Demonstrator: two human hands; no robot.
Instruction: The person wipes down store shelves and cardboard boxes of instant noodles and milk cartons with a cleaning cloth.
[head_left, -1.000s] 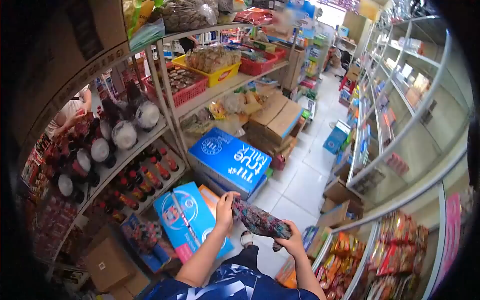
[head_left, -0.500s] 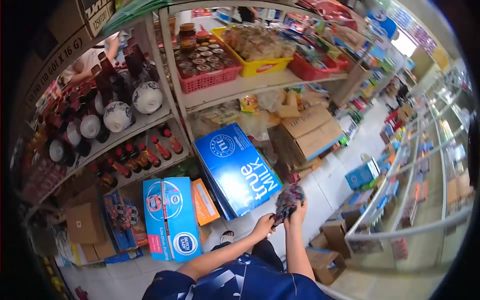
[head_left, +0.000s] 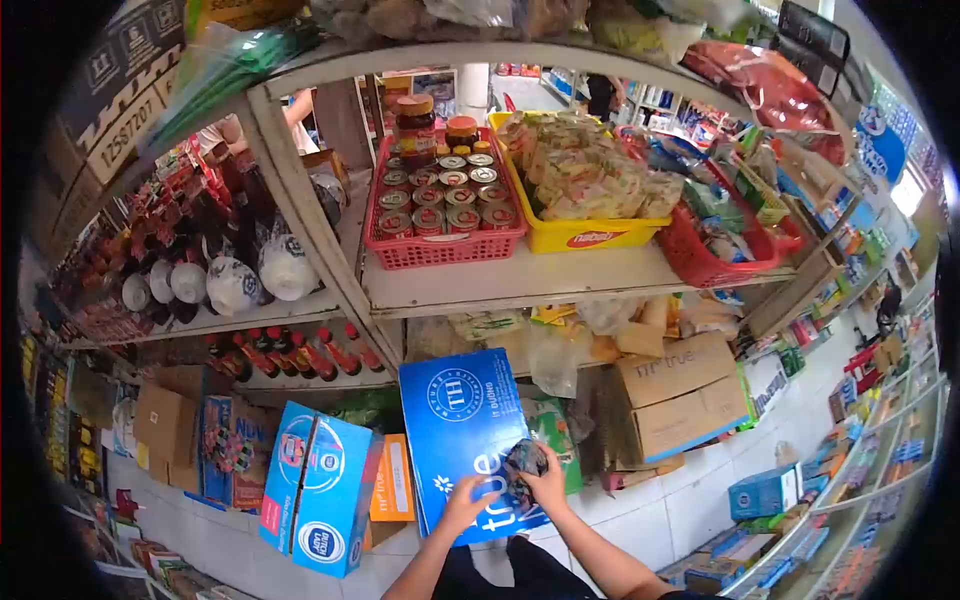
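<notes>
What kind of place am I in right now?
Most likely a small grocery or convenience shop: there are cans in a red basket on a shelf, many red-capped bottles, and a TH true milk carton below.

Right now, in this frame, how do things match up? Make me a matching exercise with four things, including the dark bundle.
1. dark bundle
2. tin cans
3. yellow basket
4. TH true milk box

A. between pink and red baskets
B. blue with white lettering
C. in the right hand
D. inside the pink basket

Pairs: 1-C, 2-D, 3-A, 4-B
</notes>
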